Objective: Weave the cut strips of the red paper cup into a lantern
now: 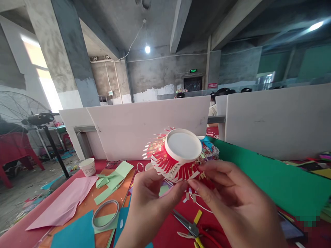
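Observation:
A red and white paper cup (pixel 183 146), its sides cut into many strips that fan outward, is held up with its round white base tilted toward me. My left hand (pixel 152 199) grips the fringe from the lower left, thumb on the strips. From the right, my right hand (pixel 230 196) pinches strips between thumb and fingers, near the left thumb. Below the hands, scissors (pixel 192 227) with red handles lie on the red tabletop. Behind the cup is another fringed, colourful piece with a blue bow (pixel 208 143), partly hidden.
A roll of tape (pixel 105 201), blue paper (pixel 74 230), pink paper (pixel 67 198) and green paper strips (pixel 115 179) lie at left. A white paper cup (pixel 88 167) stands behind them. Green card (pixel 269 172) and a phone (pixel 292 227) are at right. White panels (pixel 150 127) border the table.

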A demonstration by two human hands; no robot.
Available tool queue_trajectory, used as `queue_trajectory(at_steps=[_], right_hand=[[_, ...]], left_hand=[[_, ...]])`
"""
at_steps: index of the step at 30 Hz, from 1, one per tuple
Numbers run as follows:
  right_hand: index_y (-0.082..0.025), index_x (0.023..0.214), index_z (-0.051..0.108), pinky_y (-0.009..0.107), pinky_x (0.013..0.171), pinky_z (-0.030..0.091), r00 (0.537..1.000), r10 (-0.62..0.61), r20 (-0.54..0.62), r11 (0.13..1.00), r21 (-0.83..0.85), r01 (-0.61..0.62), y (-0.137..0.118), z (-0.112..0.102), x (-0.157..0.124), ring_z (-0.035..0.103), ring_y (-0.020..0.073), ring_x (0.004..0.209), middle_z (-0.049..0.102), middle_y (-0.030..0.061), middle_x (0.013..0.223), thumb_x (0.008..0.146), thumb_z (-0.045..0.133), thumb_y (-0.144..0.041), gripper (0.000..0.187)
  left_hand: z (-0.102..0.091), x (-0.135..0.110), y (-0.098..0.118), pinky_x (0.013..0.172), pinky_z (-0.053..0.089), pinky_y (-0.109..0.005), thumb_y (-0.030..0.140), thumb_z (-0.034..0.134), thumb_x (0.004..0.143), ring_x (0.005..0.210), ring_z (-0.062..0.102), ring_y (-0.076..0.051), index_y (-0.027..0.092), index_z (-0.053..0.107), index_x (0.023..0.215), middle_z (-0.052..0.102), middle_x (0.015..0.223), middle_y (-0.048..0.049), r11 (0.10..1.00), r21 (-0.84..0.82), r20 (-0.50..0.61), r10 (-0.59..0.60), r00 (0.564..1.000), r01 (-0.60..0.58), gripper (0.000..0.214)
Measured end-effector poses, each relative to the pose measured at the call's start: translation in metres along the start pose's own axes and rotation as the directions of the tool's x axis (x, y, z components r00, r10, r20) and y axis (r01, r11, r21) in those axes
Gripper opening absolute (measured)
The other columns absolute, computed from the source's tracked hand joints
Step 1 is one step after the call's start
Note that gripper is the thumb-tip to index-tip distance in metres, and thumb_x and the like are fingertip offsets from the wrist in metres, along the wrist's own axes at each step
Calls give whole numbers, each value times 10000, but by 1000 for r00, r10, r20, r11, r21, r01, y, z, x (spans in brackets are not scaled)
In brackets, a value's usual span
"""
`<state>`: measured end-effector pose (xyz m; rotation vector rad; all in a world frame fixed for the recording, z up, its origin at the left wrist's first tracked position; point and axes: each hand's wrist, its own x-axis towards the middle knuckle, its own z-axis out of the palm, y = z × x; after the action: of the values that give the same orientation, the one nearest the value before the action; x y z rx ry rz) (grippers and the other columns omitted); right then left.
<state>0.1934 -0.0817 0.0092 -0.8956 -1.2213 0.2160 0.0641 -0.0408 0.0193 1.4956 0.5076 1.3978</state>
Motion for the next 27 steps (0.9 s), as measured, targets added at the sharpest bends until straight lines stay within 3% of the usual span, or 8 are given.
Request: queue_trajectory(at_steps=[7, 10, 14, 20, 27], right_hand=[[-317, 890, 643, 90, 541, 568, 1000, -18, 10, 1000, -5, 18, 5, -3, 4, 750, 141, 705, 768, -48, 791, 750, 712, -216, 186], [-323, 842, 654, 64, 483, 545, 1000, -30, 8, 997, -71, 30, 6, -10, 7, 736, 116, 609, 751, -73, 741, 751, 715, -255, 128], [-315, 761, 665, 39, 471, 520, 998, -55, 40, 986, -157, 60, 1, -14, 6, 700, 75, 551, 724, -92, 708, 767, 685, -227, 90], [-282, 751, 619, 126, 553, 546, 980, -158, 123, 964, -196, 180, -2, -9, 1, 664, 96, 605, 678, -74, 701, 771, 631, -110, 174], [-285, 806, 603, 162, 623, 557, 958, -232, 169, 933, -238, 268, 2, -8, 0, 684, 105, 671, 707, -77, 792, 782, 648, -114, 178]], left_hand=[[-2, 0, -6, 769, 547, -326, 157, 768, 671, 818, 691, -228, 166, 743, 757, 774, 816, -71, 984, -151, -17, -95, 995, 91, 91], [-2, 3, -6, 695, 546, -267, 121, 756, 668, 712, 684, -184, 164, 748, 685, 769, 715, -44, 994, -96, -63, -49, 997, 43, 47], [0, 5, -4, 683, 532, -238, 41, 724, 667, 706, 662, -160, 188, 744, 683, 750, 692, -3, 999, -25, -79, 44, 996, -46, 150], [8, -1, 3, 727, 557, -326, 145, 759, 680, 726, 709, -216, 173, 756, 721, 785, 751, -53, 937, -299, 17, -182, 983, 178, 50], [10, -1, 2, 729, 564, -329, 175, 765, 691, 743, 718, -225, 175, 772, 702, 789, 749, -53, 931, -296, -33, -233, 972, 213, 12]])
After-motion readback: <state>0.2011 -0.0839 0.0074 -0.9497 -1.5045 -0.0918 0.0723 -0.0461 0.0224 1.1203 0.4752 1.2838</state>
